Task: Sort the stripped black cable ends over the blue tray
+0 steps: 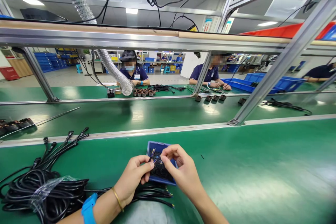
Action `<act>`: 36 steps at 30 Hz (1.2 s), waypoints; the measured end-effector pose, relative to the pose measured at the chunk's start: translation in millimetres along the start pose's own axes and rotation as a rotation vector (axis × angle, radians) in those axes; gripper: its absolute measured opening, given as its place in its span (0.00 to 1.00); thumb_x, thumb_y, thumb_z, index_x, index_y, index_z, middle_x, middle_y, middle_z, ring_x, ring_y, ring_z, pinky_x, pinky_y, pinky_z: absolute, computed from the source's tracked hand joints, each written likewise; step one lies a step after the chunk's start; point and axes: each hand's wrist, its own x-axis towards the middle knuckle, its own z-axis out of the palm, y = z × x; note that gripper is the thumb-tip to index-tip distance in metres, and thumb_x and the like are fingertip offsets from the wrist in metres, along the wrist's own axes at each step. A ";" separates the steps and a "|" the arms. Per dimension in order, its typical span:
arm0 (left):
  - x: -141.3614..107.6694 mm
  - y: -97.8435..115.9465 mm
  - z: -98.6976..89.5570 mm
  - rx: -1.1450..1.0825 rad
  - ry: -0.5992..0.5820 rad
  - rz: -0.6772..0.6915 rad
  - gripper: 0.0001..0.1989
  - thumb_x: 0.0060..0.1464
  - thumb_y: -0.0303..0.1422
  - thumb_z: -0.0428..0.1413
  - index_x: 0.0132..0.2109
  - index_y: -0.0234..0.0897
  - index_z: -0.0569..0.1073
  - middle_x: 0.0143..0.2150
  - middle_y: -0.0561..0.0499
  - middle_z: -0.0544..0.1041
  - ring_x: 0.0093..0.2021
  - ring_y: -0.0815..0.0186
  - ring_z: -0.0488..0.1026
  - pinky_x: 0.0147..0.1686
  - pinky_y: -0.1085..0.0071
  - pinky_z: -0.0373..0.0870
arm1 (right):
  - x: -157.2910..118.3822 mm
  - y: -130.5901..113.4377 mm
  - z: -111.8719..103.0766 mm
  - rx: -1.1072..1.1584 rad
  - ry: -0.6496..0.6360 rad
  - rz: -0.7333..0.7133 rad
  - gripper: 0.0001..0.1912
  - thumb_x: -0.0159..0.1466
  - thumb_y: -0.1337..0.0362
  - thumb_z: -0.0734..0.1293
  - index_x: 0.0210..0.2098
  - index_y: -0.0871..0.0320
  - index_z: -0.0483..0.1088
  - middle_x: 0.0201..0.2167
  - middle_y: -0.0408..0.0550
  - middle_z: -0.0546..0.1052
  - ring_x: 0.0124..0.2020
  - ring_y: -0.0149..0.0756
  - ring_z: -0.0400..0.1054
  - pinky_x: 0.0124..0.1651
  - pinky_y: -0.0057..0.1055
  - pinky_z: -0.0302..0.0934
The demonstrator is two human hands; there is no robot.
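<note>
My left hand (pixel 131 178) pinches the end of a black cable (pixel 151 155) with thin coloured wires showing at its tip. Thumb and fingertips of my right hand (pixel 182 169) are pressed together beside those wires; what they hold is too small to make out. Both hands are over a small blue bin (pixel 159 144) containing many small black pieces (pixel 160 171). Under and beside my left wrist lie several black cable ends (pixel 154 192) with bared tips. Their coiled bundle (pixel 44 192), partly wrapped in clear plastic, rests at the left.
A metal rail (pixel 118 133) edges the green bench, and a slanted post (pixel 262 84) rises at the right. Beyond is a conveyor with copper-wound parts (pixel 17 125). Two co-workers (pixel 136 73) sit opposite, near a flexible duct (pixel 110 66) and blue trays (pixel 283 81).
</note>
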 end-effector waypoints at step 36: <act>-0.3 -0.1 1.5 0.049 0.004 -0.026 0.13 0.47 0.42 0.58 0.29 0.36 0.68 0.16 0.60 0.60 0.18 0.74 0.54 0.19 0.76 0.47 | 1.9 -1.0 -3.5 -0.180 -0.016 -0.146 0.02 0.62 0.68 0.67 0.32 0.56 0.71 0.28 0.42 0.77 0.28 0.31 0.71 0.35 0.25 0.66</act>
